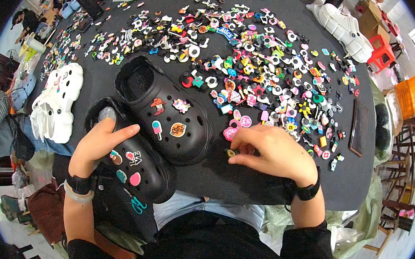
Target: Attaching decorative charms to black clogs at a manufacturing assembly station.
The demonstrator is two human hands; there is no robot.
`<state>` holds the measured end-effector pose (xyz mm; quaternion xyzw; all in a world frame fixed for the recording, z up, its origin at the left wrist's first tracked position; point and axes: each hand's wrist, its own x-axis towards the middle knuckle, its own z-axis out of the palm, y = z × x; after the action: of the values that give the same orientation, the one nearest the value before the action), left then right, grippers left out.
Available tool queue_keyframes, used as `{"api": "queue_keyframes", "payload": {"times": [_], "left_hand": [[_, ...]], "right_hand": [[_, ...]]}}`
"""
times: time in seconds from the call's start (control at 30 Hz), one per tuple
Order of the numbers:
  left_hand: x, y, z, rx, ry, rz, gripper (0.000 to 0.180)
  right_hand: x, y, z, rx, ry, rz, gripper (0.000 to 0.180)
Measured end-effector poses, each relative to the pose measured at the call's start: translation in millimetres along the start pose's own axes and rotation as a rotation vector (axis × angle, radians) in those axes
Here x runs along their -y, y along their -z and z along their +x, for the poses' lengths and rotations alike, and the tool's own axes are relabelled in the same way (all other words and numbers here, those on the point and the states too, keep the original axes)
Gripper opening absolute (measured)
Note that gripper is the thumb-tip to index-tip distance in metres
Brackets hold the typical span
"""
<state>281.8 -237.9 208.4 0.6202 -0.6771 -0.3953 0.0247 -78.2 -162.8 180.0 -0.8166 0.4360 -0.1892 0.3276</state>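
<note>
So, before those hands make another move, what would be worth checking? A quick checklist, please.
1. Left hand on the near black clog: ok; it touches the heel end.
2. Right hand pinching a small piece: ok, at the fingertips.
3. That piece's design: cannot tell; it is tiny and partly covered.
4. Bare holes on the far black clog: ok, several show.
5. Loose charms sorted: not ok; colours and shapes lie mixed.

Smooth matt rubbery-looking clogs (168,118) and plastic-looking charms (248,68)
</note>
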Motion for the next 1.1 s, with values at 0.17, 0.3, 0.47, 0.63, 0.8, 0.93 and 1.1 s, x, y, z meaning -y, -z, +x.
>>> {"api": "queue_keyframes", "payload": {"times": [0.17,0.3,0.47,0.63,0.8,0.93,1.1], "left_hand": [[3.8,-3.4,2.9,-0.011,-0.049,-0.058,0.061],[17.5,-3.5,9.6,-0.010,-0.061,-0.060,0.065],[10.7,-0.8,6.0,-0.011,-0.035,0.003,0.068],[3.5,-1.7,3.4,-0.007,-0.042,0.032,0.068],[13.9,-1.4,7.6,-0.022,-0.078,0.019,0.066],[11.6,-2.6,7.1,-0.004,-0.078,-0.040,0.065],[14.2,-1.7,8.6,0.012,-0.065,-0.027,0.063]], "right_hand": [[-15.7,-1.0,5.6,-0.319,-0.019,-0.145,0.018],[-27.5,-7.0,23.1,-0.455,0.124,-0.284,0.027],[-39.8,-19.7,38.7,-0.309,0.165,-0.294,0.038],[-44.2,-25.7,38.9,-0.298,0.139,-0.318,0.042],[-50.5,-22.5,40.8,-0.266,0.192,-0.210,0.036],[-49.4,-22.8,39.1,-0.283,0.165,-0.212,0.032],[-47.3,-22.8,36.5,-0.271,0.142,-0.300,0.034]]}}
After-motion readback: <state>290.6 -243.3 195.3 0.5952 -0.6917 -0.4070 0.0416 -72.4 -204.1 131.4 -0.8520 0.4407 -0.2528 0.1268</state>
